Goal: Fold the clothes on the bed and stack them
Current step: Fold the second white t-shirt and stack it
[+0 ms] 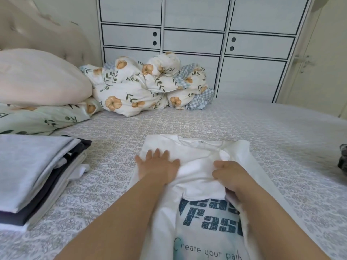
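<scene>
- The left hand [156, 163] lies flat with fingers spread, pressing down on the left part of a white T-shirt [197, 177].
- The right hand [228, 174] has its fingers curled, gripping a bunched fold of the same shirt's fabric near the middle.
- Both bare forearms reach in from the bottom of the view and rest over the shirt.
- The white T-shirt is spread on the bed [234, 124] directly in front of the person, collar pointing away; a folded-over part lies across its chest.
- Dark blue printed lettering shows on the shirt's front, partly hidden, with the smaller words "Create your path" below it.
- To the left, well apart from the shirt, a stack of folded clothes [33, 175] sits on the bed: a pale grey piece on top, dark and white pieces beneath.
- The bed is covered by a grey and white patterned sheet.
- At the far left, a plain pillow [41, 77] rests on a green leaf-print pillow [37, 119], against a padded headboard [37, 32].
- A crumpled floral duvet [148, 85] with a blue checked lining is heaped at the far side of the bed.
- Behind it stands a white wardrobe [197, 34] with dark-lined panels.
- A small dark object [342, 158] shows at the right edge; what it is cannot be told.
</scene>
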